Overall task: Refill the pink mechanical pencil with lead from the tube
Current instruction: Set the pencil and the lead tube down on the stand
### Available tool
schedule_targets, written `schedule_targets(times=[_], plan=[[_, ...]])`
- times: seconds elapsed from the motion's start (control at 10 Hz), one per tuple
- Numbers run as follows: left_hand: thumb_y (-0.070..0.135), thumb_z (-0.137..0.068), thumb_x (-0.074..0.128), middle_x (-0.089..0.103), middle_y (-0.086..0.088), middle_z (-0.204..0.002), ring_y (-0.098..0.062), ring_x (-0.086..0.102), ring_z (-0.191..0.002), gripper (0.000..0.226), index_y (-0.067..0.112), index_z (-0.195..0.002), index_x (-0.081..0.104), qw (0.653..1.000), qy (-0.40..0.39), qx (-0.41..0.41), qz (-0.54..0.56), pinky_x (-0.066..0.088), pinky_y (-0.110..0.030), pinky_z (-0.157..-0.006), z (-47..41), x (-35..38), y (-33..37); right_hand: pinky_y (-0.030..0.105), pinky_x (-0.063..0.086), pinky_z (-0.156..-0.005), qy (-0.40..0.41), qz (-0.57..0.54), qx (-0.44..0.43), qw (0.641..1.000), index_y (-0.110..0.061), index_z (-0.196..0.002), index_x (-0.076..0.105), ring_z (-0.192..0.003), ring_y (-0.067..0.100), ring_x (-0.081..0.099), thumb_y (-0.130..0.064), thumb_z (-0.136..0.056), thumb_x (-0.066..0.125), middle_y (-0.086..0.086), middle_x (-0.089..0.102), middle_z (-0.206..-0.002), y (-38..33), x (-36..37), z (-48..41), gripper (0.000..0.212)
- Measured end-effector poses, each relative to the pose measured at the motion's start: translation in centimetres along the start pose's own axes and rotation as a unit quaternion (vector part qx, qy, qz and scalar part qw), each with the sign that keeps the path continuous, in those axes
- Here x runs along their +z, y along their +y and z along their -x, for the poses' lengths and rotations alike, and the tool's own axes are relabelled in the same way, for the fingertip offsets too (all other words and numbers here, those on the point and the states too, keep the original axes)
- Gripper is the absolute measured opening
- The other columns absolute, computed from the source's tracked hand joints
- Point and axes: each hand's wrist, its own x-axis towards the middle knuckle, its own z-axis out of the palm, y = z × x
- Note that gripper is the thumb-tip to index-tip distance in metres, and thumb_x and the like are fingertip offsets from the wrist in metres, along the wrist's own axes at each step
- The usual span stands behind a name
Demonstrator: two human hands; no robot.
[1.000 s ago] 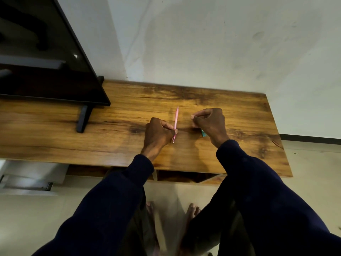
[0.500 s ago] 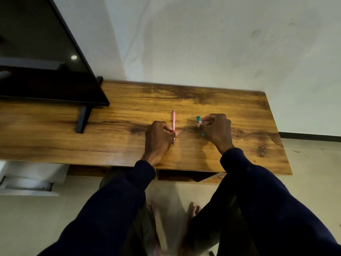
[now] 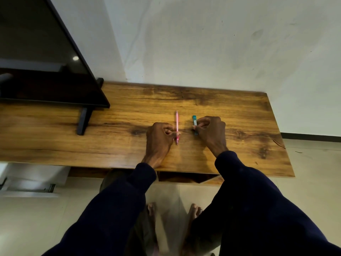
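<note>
The pink mechanical pencil [image 3: 177, 122] points away from me over the wooden table [image 3: 239, 115], its near end pinched between the thumb and fingers of my left hand [image 3: 159, 140]. A little to the right, my right hand [image 3: 212, 133] holds the small teal lead tube [image 3: 194, 122] between thumb and curled fingers, the tube's far end sticking out toward the wall. The two hands are a short gap apart, with pencil and tube roughly parallel. Whether the tube or pencil is capped is too small to tell.
A black TV screen [image 3: 46, 61] on a dark stand leg [image 3: 83, 121] occupies the table's left part. A white wall [image 3: 203, 43] runs behind. The table's right edge [image 3: 282, 145] drops to a tiled floor; my bare feet [image 3: 173, 211] show below.
My right hand moved right, away from the pencil, and turned so the teal tube now shows pointing away. The pencil in my left hand swung from tilted to nearly straight.
</note>
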Motion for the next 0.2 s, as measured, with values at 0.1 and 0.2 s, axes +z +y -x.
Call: schedule_targets(times=[0.1, 0.2], plan=[[0.016, -0.085, 0.083, 0.073, 0.011, -0.085, 0.006, 0.07, -0.075, 0.018, 0.015, -0.102, 0.077, 1.0, 0.006, 0.014, 0.004, 0.061, -0.015, -0.07, -0.04, -0.21, -0.17, 0.0, 0.047, -0.061, 0.002, -0.012, -0.011, 1.0, -0.008, -0.111, 0.074, -0.076, 0.001, 0.064, -0.012, -0.084, 0.085, -0.001, 0.072, -0.091, 0.3, -0.08, -0.14, 0.029], [0.017, -0.085, 0.083, 0.075, 0.008, -0.088, 0.006, 0.068, -0.076, 0.016, 0.015, -0.1, 0.078, 0.999, 0.029, 0.033, -0.03, 0.062, -0.018, -0.072, -0.52, -0.92, 0.31, 0.005, 0.046, -0.069, -0.001, -0.004, -0.016, 1.0, -0.007, -0.118, 0.072, -0.085, 0.009, 0.067, -0.01, -0.087, 0.081, 0.005, 0.075, -0.1, -0.54, -0.2, -0.25, 0.032]])
